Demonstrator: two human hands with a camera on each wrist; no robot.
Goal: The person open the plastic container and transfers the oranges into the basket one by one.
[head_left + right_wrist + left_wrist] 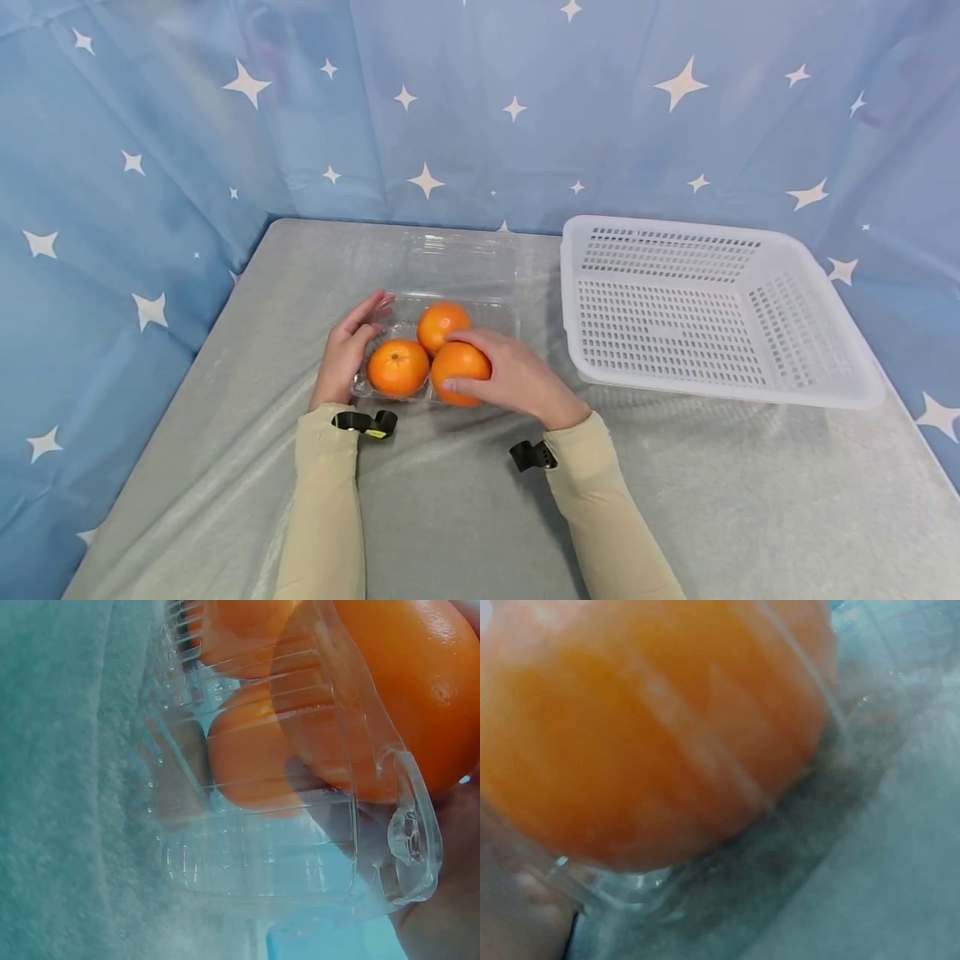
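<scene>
A clear plastic clamshell box (489,310) lies with its lid folded back, away from me. Two oranges sit in it: one at the near left (397,368), one behind it (442,323). My right hand (521,375) grips a third orange (461,367) at the near right of the box, thumb in front and fingers over the top. Through the clear wall, the right wrist view shows this orange (409,690) near the rim. At the left wall, my left hand (348,346) holds the box, with its thumb near the rim. An orange (652,742) fills much of the left wrist view.
A white perforated plastic basket (675,379) stands to the right of the box, towards the back of the table. Grey cloth (450,517) covers the table. Behind and to the left hangs a blue curtain (480,142) with white stars.
</scene>
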